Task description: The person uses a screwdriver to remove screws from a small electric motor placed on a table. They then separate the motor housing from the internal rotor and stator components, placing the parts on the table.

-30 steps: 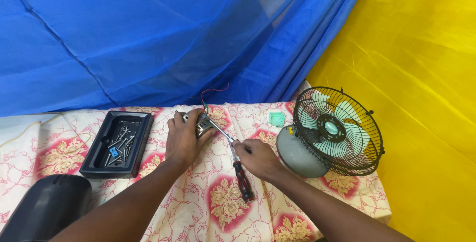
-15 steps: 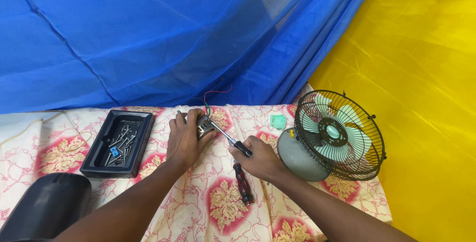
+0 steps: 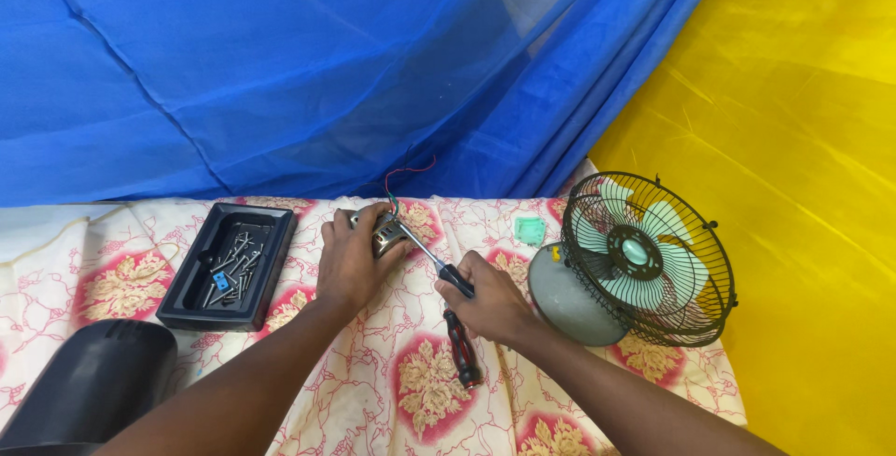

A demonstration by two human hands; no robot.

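— Where is the small metal motor (image 3: 385, 231) found?
— On the flowered tablecloth (image 3: 411, 391), near the far edge of the table, just in front of the blue netting (image 3: 280, 73). Thin red and green wires (image 3: 403, 181) are seen rising from it. Open cloth is left in front of it, between the two forearms.

— How are the hands set?
— The left hand (image 3: 350, 260) is curled over the motor, gripping it from the near side. The right hand (image 3: 490, 302) is clenched round a screwdriver (image 3: 439, 265) whose shaft is pointed at the motor; whether the tip is seated in a screw probably cannot be told from here. A second, red-handled screwdriver (image 3: 464, 351) is lying on the cloth just beside the right hand.

— And around that?
— A black tray of screws (image 3: 229, 265) is placed to the left, a small table fan (image 3: 639, 260) to the right, with a green plastic piece (image 3: 529, 229) between fan and motor.
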